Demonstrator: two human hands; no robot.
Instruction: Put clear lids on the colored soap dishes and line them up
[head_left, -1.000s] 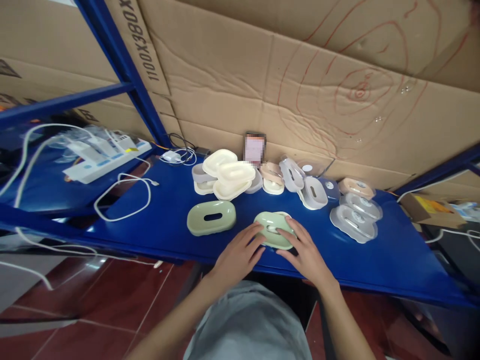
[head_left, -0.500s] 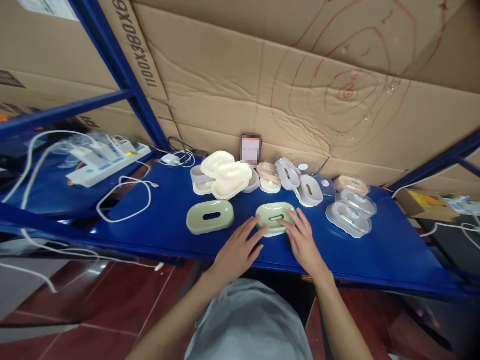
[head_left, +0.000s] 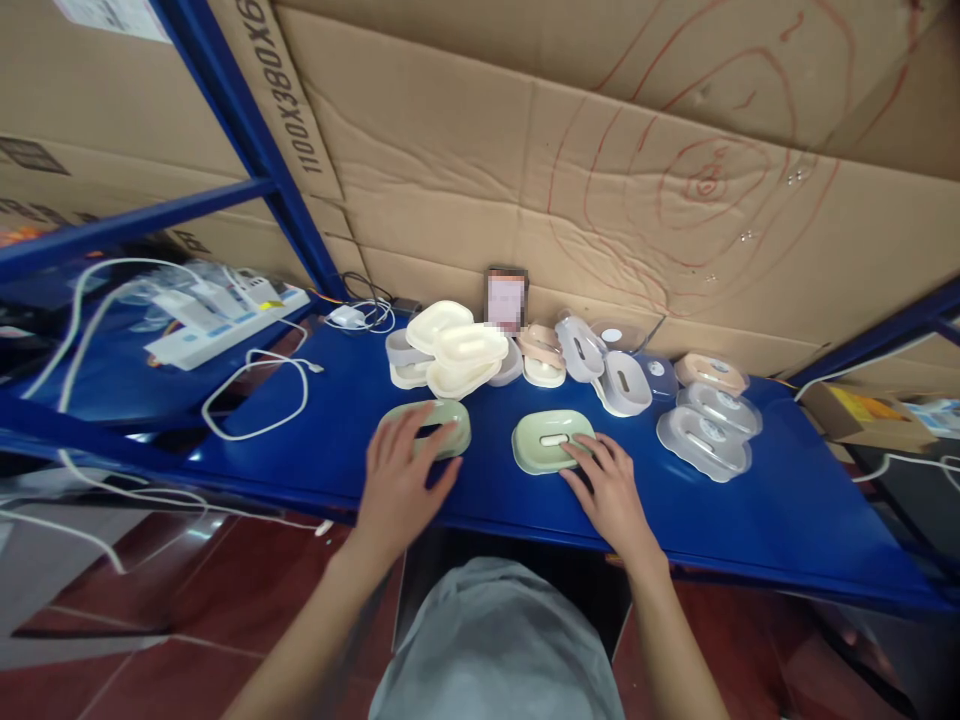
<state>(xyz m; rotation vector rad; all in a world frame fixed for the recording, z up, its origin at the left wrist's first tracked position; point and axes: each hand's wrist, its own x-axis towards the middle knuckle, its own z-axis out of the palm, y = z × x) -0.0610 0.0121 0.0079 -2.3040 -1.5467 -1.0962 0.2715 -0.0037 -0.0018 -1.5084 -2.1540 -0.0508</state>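
Two pale green oval soap dishes, each with a slot in the bottom, lie near the front of the blue shelf. Over the left green soap dish (head_left: pixel 459 432) my left hand (head_left: pixel 405 480) is spread, its fingers covering much of the dish; whether they touch it I cannot tell. My right hand (head_left: pixel 609 482) rests at the right end of the other green soap dish (head_left: pixel 534 455), fingers apart, fingertips over its rim and thumb by its front edge. White shows through that dish's slot, while the left one's slot looks dark.
Behind the dishes lie cream oval trays (head_left: pixel 469 345), grey soap dishes (head_left: pixel 626 380) and a peach one (head_left: pixel 541 345). Clear lids (head_left: pixel 705 440) are stacked at the right. A phone-like screen (head_left: pixel 506 300) leans on the cardboard (head_left: pixel 450 150). A white cable (head_left: pixel 255 435) and power strip (head_left: pixel 217 335) lie left.
My left hand has left the right green soap dish and moved left over the other one. My right hand stays at its dish, whose slot now shows white across its length.
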